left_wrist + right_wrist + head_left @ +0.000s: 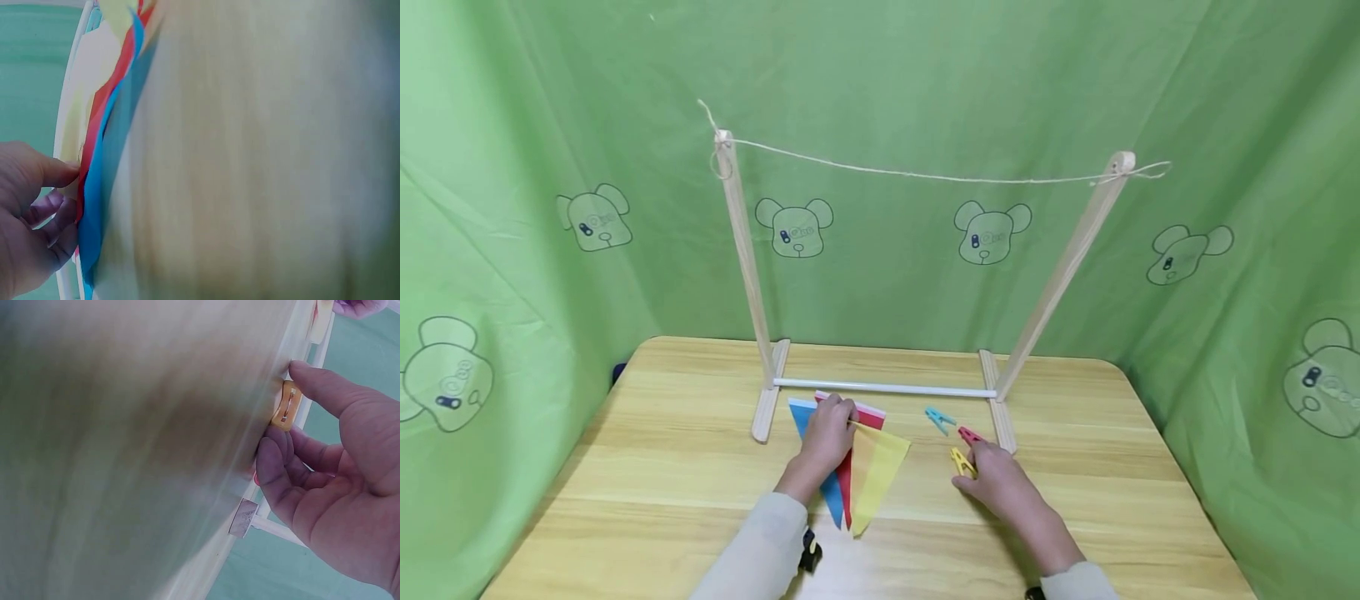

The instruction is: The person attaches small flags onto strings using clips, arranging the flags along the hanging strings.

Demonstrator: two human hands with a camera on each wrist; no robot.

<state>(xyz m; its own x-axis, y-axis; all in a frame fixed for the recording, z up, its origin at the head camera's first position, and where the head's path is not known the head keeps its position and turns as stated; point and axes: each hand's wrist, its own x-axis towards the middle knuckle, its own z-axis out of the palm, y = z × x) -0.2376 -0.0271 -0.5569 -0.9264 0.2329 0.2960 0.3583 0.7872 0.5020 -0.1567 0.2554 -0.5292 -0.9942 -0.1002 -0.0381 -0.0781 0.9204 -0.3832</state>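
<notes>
Holding, left hand (pixel 829 433): I pinch the yellow pennant (pixel 880 475) near its upper corner between thumb and fingers; I cannot tell whether other cloth is caught too.
Pennants: the yellow one overlaps the red pennant (pixel 846 479); the blue pennant (pixel 832 496) lies leftmost, all three pointing towards me.
Right hand (pixel 1000 483): my thumb and fingers curve narrowly about the yellow clip (pixel 285 412), thumb on one side, fingers on the other; I cannot tell whether they squeeze it.
Other clips: the red clip (pixel 968 434) lies just beyond my right fingers; the blue clip (pixel 937 416) lies further left, near the frame.
Frame: two wooden posts (pixel 1067 267) stand on the table (pixel 662 467), joined low by a white rod (pixel 880 387).
String (pixel 910 174): tied between the post tops, sagging slightly.
Backdrop: a green curtain (pixel 880 92) printed with animal heads.
</notes>
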